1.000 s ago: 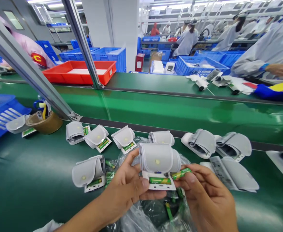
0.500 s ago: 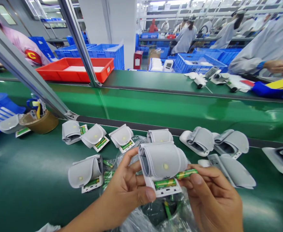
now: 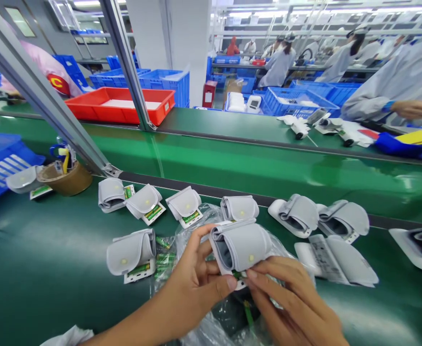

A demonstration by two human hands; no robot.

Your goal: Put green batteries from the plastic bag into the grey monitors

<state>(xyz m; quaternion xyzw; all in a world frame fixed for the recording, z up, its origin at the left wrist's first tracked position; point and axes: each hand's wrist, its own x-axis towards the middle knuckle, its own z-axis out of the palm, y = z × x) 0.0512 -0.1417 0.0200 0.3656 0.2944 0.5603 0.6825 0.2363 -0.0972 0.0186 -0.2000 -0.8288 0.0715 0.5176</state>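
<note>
My left hand (image 3: 205, 288) grips a wrist blood pressure monitor (image 3: 245, 245) with a rolled grey cuff, thumb on the edge of its white body. The battery compartment faces me, and a bit of green battery (image 3: 237, 275) shows in it. My right hand (image 3: 290, 298) is closed, its fingertips pressed against the compartment; whatever they hold is hidden. Beneath both hands lies a clear plastic bag (image 3: 211, 331) with loose green batteries (image 3: 248, 315) in it. More monitors with green batteries showing, such as one on the left (image 3: 133, 254), rest around the bag.
Several cuffed monitors (image 3: 293, 215) lie along the back and right of the green table (image 3: 52, 288). A brown tape roll (image 3: 68, 180) holding tools stands beside a blue basket (image 3: 5, 163). A metal post (image 3: 52, 96) slants at left. Co-workers sit beyond, near a red tray (image 3: 124, 113).
My right hand has moved left and inward to the battery compartment. The green battery it held in its fingertips is now out of sight. The view has shifted slightly.
</note>
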